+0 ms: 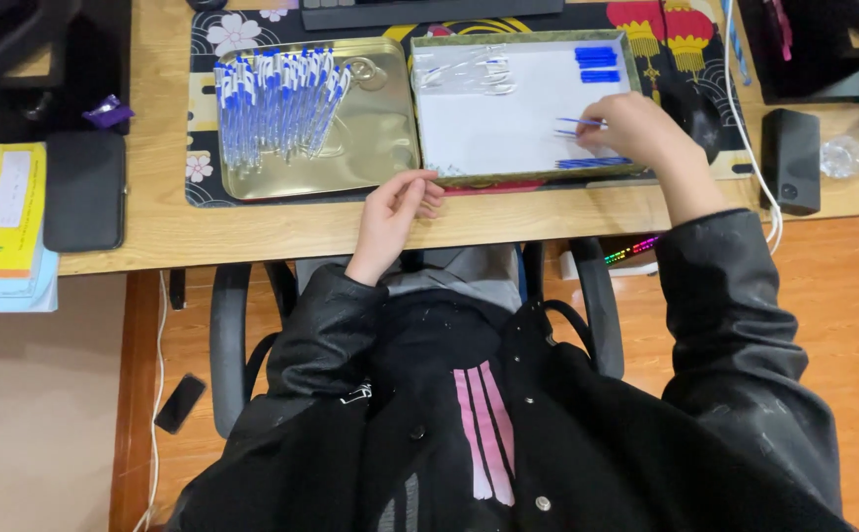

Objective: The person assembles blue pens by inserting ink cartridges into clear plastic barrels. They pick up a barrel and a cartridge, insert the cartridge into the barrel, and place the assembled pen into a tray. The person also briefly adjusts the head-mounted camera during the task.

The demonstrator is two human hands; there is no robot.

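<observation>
head view is showing the work well along, i judge: many finished blue pens [276,103] are lying in the gold tray [380,158], left of the white-lined box [508,118]. inside this box only a few blue parts [597,59] are remaining. right hand [636,128] is pinching a thin refill [577,123]; left hand [395,202], loosely curled and holding nothing, is touching the box's near edge.

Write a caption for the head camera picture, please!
Right hand picks blue pens from a white-lined box.

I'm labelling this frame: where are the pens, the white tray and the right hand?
pens [276,103], head view, middle of the bunch
white tray [493,128], head view, bare floor
right hand [636,128], head view, back of hand
</observation>
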